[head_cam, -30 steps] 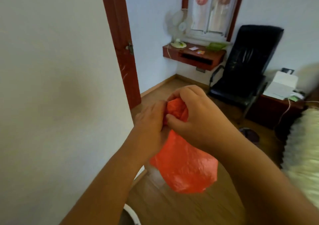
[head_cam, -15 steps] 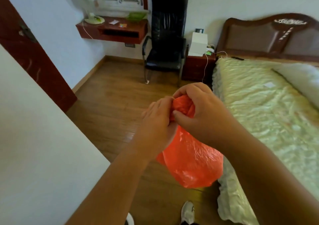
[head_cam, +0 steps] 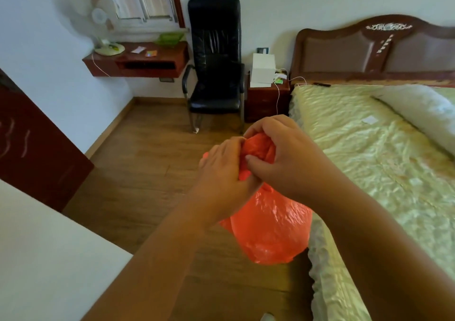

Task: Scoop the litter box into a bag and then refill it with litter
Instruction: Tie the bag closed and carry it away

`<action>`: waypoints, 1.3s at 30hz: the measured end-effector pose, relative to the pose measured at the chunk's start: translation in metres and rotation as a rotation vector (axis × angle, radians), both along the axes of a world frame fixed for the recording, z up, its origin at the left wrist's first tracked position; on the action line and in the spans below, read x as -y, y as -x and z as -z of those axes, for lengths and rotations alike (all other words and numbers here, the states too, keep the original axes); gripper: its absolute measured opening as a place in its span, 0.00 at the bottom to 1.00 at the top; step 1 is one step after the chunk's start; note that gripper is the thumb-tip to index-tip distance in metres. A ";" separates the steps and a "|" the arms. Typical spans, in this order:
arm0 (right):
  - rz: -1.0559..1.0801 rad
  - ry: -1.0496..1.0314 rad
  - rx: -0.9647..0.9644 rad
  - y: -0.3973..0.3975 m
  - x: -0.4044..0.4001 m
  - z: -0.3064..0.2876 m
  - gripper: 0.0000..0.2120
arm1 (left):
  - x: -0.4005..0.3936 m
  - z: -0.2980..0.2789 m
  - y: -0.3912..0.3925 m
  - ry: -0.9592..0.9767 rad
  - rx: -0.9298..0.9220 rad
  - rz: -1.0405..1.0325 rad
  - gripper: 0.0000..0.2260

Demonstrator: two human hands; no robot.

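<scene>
Both hands are gripping the bunched neck of the orange bag (head_cam: 270, 224): left hand (head_cam: 222, 173) curling round it from one side, right hand (head_cam: 283, 155) pinching the gathered top. The bag's body is hanging below the grip, over the floor (head_cam: 138, 173), beside the bed (head_cam: 369, 148).
</scene>
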State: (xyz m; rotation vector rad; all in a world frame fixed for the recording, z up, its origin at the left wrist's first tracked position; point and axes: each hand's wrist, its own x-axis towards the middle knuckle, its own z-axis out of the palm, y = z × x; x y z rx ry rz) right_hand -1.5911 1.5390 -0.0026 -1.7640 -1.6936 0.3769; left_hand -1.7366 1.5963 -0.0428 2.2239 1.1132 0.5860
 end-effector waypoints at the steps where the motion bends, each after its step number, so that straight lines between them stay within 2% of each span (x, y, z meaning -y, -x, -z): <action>1: -0.004 0.004 0.007 -0.008 -0.006 0.000 0.17 | -0.006 0.000 -0.008 0.004 -0.013 0.004 0.25; 6: -0.027 0.019 0.031 -0.041 -0.035 0.000 0.17 | -0.035 0.010 -0.041 -0.058 -0.023 0.004 0.35; 9: -0.029 0.040 0.037 -0.055 -0.054 0.003 0.17 | -0.057 0.019 -0.059 -0.042 0.006 -0.009 0.33; 14: 0.006 0.061 0.034 -0.075 -0.099 0.016 0.16 | -0.110 0.041 -0.087 -0.030 0.018 -0.016 0.25; 20: 0.079 0.125 0.073 -0.095 -0.172 0.029 0.18 | -0.200 0.051 -0.105 -0.028 -0.033 0.124 0.21; 30: 0.226 0.135 0.124 -0.115 -0.319 0.033 0.21 | -0.368 0.053 -0.136 -0.103 -0.047 0.225 0.23; 39: 0.250 0.153 0.067 -0.146 -0.412 0.048 0.21 | -0.462 0.067 -0.171 -0.056 -0.058 0.241 0.20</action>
